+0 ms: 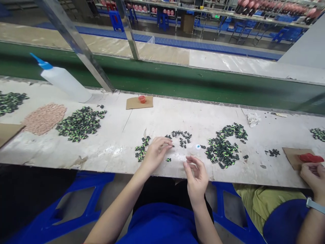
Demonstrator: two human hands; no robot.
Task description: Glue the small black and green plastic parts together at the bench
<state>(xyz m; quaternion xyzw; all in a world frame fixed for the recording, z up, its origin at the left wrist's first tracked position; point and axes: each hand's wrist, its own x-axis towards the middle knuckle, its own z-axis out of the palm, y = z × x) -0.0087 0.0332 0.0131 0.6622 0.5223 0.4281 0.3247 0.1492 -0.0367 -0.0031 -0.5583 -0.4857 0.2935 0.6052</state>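
My left hand (156, 152) rests on the white worktable (109, 142), its fingertips pinched on a small black part beside a scatter of black-and-green parts (181, 137). My right hand (196, 176) hovers at the table's near edge with fingers curled in a pinch; what it grips is too small to name. A small white cap with a blue centre (197, 148) lies just beyond it. A small cluster of parts (141, 150) lies left of my left hand. A larger heap of the same parts (224, 147) sits to the right.
A white squeeze bottle with a blue nozzle (63, 79) lies at the back left, near a pink heap (44, 118) and a black-green heap (80, 123). A small red cup on cardboard (141, 99) sits behind. A co-worker's hand (313, 176) is at far right by a red object (311, 158). A green conveyor (177, 81) runs behind.
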